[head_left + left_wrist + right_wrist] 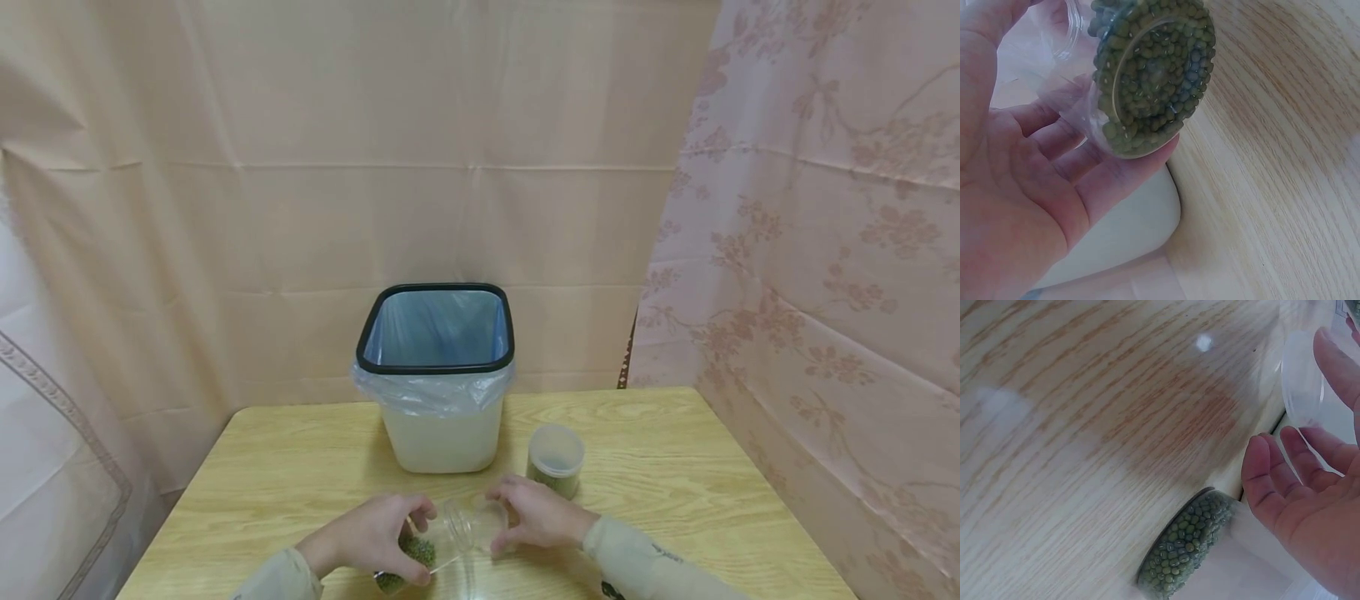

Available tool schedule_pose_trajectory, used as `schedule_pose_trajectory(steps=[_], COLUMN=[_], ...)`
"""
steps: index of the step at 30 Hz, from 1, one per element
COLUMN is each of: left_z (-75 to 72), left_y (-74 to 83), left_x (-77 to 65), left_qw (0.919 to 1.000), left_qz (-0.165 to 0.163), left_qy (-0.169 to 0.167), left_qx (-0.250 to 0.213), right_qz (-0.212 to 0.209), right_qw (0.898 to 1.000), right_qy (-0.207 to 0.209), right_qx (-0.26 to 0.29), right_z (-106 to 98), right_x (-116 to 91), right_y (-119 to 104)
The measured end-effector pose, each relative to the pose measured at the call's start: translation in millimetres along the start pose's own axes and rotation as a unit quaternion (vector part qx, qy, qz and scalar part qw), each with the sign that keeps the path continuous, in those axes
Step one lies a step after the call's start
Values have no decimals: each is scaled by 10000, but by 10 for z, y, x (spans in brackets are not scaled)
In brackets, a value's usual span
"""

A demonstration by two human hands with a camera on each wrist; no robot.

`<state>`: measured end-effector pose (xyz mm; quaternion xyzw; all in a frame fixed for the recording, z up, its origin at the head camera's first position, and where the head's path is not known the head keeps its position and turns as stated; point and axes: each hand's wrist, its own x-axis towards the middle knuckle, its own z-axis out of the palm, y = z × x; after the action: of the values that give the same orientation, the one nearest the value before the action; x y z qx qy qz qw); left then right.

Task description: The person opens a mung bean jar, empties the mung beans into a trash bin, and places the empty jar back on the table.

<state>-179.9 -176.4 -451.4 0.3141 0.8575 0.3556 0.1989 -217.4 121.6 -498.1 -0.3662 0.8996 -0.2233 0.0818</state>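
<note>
My left hand [372, 530] grips a clear plastic jar [392, 581] from the side, thumb and fingers around it. Green mung beans [1157, 75] fill the jar's bottom end, and the jar is tipped toward the right. At its mouth, my right hand [542, 515] pinches a round, see-through lid [1302, 381] between thumb and fingertips. The lid stands on edge, facing the jar's rim [459, 525]. Just beyond the right hand a second clear jar [556, 454] stands upright on the table, with mung beans [1185, 544] in its lower part.
A white bin [442, 437] with a black rim and a pale plastic liner [442, 392] stands toward the table's back edge. Everything rests on a wood-grain table [645, 467]. Beige curtain [420, 167] hangs behind, and flowered cloth [840, 275] on the right.
</note>
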Motion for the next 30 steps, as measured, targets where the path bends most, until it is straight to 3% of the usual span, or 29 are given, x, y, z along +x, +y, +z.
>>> schedule_pose_trajectory(steps=[16, 30], left_z=[13, 21], left_y=[-14, -32], left_x=[0, -4], left_qw=[10000, 10000], left_qz=[-12, 65], left_qy=[-39, -20], left_qx=[0, 28], right_qz=[-45, 321], right_qw=[9988, 9968], right_qy=[-315, -538], right_qx=[-370, -496], right_z=[25, 12], right_x=[-33, 37], right_y=[12, -65])
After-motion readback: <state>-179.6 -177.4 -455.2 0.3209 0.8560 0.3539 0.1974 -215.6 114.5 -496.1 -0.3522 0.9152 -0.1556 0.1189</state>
